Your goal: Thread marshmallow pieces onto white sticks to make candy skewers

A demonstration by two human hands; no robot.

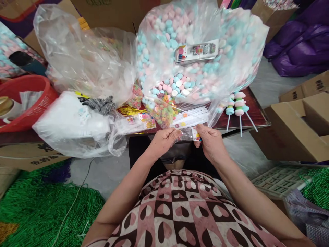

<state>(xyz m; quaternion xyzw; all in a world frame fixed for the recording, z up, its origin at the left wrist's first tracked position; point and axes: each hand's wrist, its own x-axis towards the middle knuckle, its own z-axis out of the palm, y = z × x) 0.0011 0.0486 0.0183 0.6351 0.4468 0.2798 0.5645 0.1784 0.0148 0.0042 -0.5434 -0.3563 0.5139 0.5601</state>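
Between my two hands, at the table's front edge, stretches a small clear plastic packet (187,134) with a printed white end. My left hand (166,139) pinches its clear end, thumb on top. At the printed end, my right hand (209,139) is closed with its thumb pressed on the packet. Just beyond lie white sticks (190,117) with a few small ring candies on them. A clear bag of colourful gummy rings (161,111) rests to their left. Behind, a large open bag holds pink, blue and white marshmallows (177,84).
A stack of printed packets (197,52) lies on the marshmallow bag. Candy skewers (240,104) overhang the table's right end. Yellow twist ties (131,110) and a white plastic bag (74,123) are to the left, beyond them a red basket (42,94). Cardboard boxes (288,120) stand at right.
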